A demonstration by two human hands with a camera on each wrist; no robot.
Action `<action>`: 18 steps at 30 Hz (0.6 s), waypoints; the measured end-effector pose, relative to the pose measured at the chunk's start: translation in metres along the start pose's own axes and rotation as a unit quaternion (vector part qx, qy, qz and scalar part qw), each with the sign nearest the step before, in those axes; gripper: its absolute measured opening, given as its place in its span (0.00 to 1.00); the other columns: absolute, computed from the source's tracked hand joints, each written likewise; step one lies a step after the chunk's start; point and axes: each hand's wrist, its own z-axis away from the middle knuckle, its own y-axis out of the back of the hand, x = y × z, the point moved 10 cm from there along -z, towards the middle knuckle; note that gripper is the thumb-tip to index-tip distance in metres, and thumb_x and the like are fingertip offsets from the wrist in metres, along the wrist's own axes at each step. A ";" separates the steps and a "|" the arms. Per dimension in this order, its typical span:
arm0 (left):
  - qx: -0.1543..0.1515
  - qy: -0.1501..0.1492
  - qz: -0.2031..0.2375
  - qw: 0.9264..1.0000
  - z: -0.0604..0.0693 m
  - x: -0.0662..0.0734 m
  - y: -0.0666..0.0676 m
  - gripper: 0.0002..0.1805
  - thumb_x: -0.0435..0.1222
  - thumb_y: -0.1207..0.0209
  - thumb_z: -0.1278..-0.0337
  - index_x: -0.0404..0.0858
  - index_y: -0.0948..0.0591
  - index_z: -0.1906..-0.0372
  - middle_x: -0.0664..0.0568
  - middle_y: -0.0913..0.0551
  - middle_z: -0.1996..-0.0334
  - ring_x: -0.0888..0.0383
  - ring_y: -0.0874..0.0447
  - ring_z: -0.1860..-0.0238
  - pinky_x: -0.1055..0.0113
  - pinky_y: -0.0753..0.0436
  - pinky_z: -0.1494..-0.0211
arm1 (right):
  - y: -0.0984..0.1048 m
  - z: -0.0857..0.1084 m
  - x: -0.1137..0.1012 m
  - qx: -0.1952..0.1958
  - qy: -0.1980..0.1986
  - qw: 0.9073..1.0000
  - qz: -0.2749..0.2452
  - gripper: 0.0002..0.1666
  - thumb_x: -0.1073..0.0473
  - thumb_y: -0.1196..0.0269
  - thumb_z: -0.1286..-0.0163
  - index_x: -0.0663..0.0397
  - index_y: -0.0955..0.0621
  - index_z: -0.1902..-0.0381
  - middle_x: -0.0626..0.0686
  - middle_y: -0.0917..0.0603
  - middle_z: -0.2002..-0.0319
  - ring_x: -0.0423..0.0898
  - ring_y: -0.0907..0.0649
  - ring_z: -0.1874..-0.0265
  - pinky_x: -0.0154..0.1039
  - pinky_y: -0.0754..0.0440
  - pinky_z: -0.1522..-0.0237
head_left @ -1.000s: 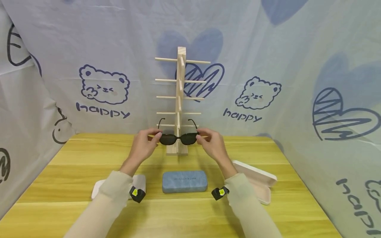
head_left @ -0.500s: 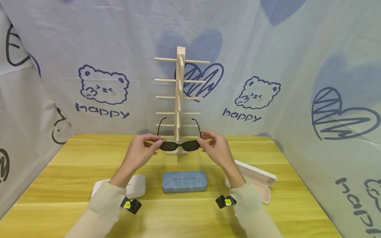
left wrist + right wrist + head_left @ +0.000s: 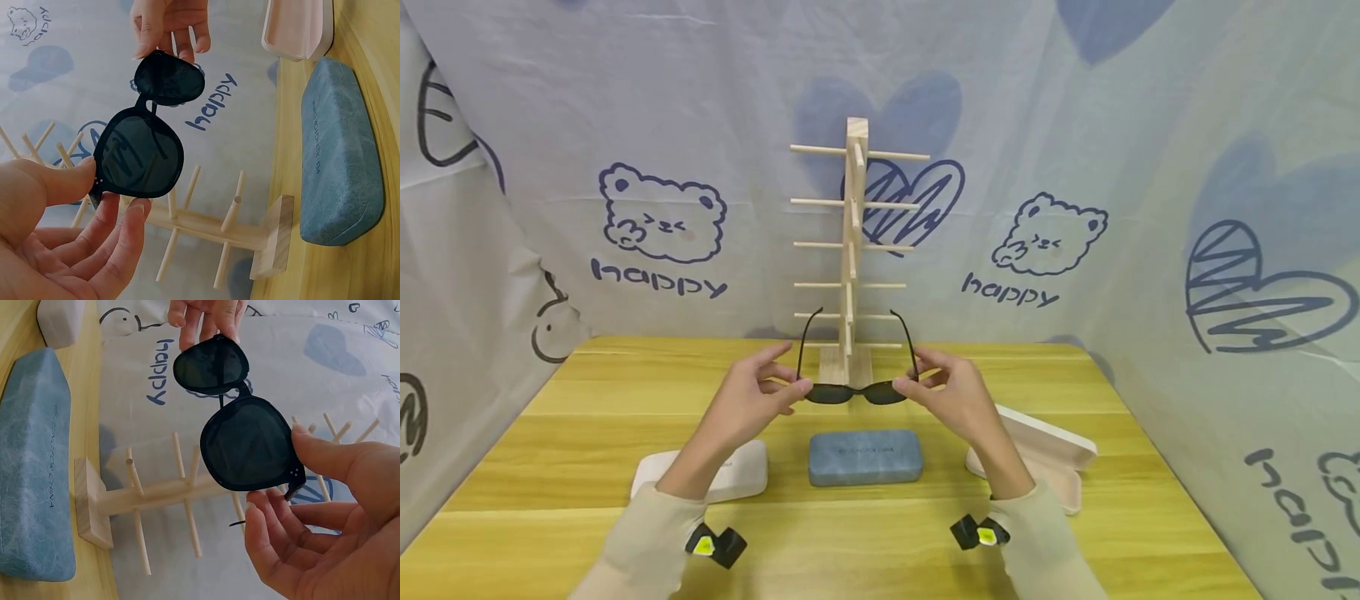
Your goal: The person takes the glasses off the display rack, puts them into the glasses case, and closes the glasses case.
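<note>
Black sunglasses (image 3: 885,393) with dark lenses are held in the air by both hands, their arms unfolded toward the wooden rack. The left hand (image 3: 754,396) pinches the left end of the frame between thumb and fingers. At the opposite end the right hand (image 3: 951,396) pinches the frame the same way. Both lenses (image 3: 140,153) show large in the left wrist view, and the right wrist view has the sunglasses (image 3: 247,444) near the thumb. Behind them stands the wooden display rack (image 3: 853,250), with several pegs on its post. A blue glasses case (image 3: 865,458) lies closed below the sunglasses.
A white glasses case (image 3: 741,472), closed, lies at the left, partly behind the left forearm. At the right an open case (image 3: 1052,442) with a pale pink inside is partly covered by the right arm. A printed cloth (image 3: 760,83) hangs behind the wooden table (image 3: 850,550).
Both hands have drawn the sunglasses down and back toward the person, away from the rack. The cases and the rack have stayed in place.
</note>
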 end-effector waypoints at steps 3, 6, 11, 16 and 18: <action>-0.004 0.008 0.000 1.000 0.002 -0.001 -0.002 0.35 0.37 0.35 0.31 0.32 0.33 0.24 0.37 0.15 0.50 0.53 0.09 0.58 0.61 0.08 0.57 | 0.000 0.003 -0.001 -0.001 -0.003 1.000 0.008 0.40 0.54 0.26 0.34 0.59 0.25 0.28 0.54 0.13 0.53 0.50 0.13 0.55 0.33 0.15 0.64; -0.006 0.008 -0.001 1.000 0.004 -0.002 -0.003 0.33 0.36 0.35 0.31 0.32 0.30 0.26 0.38 0.17 0.51 0.54 0.09 0.57 0.65 0.09 0.59 | 0.000 0.004 -0.003 0.001 0.003 1.000 0.010 0.38 0.56 0.26 0.35 0.59 0.24 0.29 0.56 0.13 0.54 0.50 0.12 0.56 0.33 0.15 0.64; -0.011 0.006 0.004 1.000 0.005 -0.002 -0.004 0.33 0.37 0.35 0.31 0.34 0.29 0.25 0.38 0.18 0.50 0.55 0.09 0.57 0.66 0.09 0.59 | -0.001 0.005 -0.006 0.006 0.024 1.000 0.013 0.34 0.60 0.26 0.35 0.61 0.21 0.32 0.58 0.12 0.56 0.51 0.12 0.58 0.32 0.15 0.65; -0.011 -0.001 0.002 1.000 0.005 -0.001 -0.005 0.30 0.36 0.35 0.31 0.35 0.27 0.27 0.37 0.19 0.44 0.52 0.08 0.56 0.65 0.09 0.59 | -0.003 0.007 -0.008 0.005 0.050 0.999 0.014 0.25 0.62 0.27 0.34 0.61 0.16 0.40 0.60 0.10 0.56 0.49 0.12 0.63 0.31 0.16 0.69; -0.008 -0.001 -0.003 1.000 0.005 -0.002 -0.004 0.29 0.36 0.36 0.31 0.36 0.26 0.28 0.37 0.19 0.41 0.52 0.08 0.57 0.64 0.09 0.59 | -0.005 0.008 -0.009 0.006 0.056 0.998 0.016 0.20 0.62 0.28 0.33 0.59 0.13 0.44 0.60 0.10 0.54 0.48 0.12 0.66 0.30 0.17 0.71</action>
